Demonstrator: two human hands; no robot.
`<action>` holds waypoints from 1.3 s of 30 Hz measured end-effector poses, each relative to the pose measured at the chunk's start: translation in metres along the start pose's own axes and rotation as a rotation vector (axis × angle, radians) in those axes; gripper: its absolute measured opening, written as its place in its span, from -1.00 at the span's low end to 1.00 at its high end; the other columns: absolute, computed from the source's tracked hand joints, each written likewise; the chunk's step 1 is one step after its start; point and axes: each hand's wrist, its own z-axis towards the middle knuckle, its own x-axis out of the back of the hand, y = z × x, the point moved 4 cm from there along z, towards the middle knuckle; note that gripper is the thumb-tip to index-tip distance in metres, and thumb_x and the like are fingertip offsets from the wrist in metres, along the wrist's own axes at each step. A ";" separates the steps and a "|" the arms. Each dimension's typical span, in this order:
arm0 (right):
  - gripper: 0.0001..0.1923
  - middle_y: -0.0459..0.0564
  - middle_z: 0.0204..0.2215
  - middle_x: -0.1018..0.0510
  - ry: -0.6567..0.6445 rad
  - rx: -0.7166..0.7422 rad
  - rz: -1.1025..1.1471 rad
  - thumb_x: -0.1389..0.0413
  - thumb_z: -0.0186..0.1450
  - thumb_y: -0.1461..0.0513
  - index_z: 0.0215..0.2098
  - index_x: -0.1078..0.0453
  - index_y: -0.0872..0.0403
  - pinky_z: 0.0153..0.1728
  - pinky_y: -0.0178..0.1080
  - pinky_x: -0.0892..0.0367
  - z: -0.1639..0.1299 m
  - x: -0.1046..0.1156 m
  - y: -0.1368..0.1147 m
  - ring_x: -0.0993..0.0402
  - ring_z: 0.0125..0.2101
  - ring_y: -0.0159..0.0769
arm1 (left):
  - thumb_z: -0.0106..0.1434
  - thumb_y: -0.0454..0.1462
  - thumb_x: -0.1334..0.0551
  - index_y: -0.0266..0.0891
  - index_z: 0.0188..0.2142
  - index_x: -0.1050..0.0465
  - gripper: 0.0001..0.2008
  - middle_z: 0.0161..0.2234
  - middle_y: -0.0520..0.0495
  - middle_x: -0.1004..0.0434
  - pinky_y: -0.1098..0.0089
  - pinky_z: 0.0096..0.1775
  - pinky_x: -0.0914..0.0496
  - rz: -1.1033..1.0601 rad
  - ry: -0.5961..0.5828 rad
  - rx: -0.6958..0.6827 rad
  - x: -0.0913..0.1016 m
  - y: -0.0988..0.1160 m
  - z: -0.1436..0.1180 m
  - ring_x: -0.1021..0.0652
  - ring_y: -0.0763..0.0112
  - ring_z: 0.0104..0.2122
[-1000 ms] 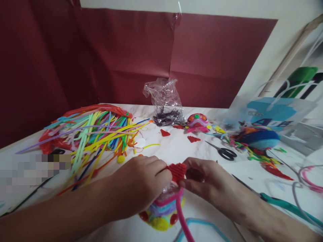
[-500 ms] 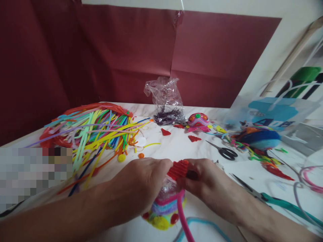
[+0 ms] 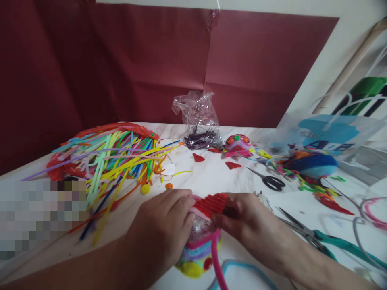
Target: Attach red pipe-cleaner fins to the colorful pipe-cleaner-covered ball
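Observation:
In the head view, a rounded craft piece made of coloured pipe-cleaner bands stands low in the middle, with a clear plastic patch uncovered. My left hand is closed around its left side; the fingertips behind it are hidden. Against its upper part lies a ridged red triangle of pipe cleaner. My right hand pinches this triangle at its right end between thumb and fingers. A loose pink pipe cleaner hangs down from the craft piece's front, and a blue pipe cleaner lies beside it.
Pipe cleaners are heaped at left. A finished-looking lion-like head, red triangles and a clear bag sit at the back. Black scissors, green-handled scissors and a plastic carrier bag are at right.
My left hand has shifted left and its thumb has come off the red triangle, so more of the triangle shows. My right hand still pinches its right end.

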 end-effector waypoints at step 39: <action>-0.89 -0.12 -0.62 -0.41 -0.022 0.019 0.216 -0.02 0.09 0.26 -0.59 -0.28 0.08 -0.54 -0.32 -0.22 -0.003 -0.006 0.008 -0.32 -0.55 -0.32 | 0.17 -0.48 -0.13 -0.28 -0.29 -0.40 -0.84 -0.23 -0.11 -0.55 0.47 -0.10 -0.44 -0.326 0.065 0.081 -0.012 -0.002 -0.018 -0.54 0.43 -0.18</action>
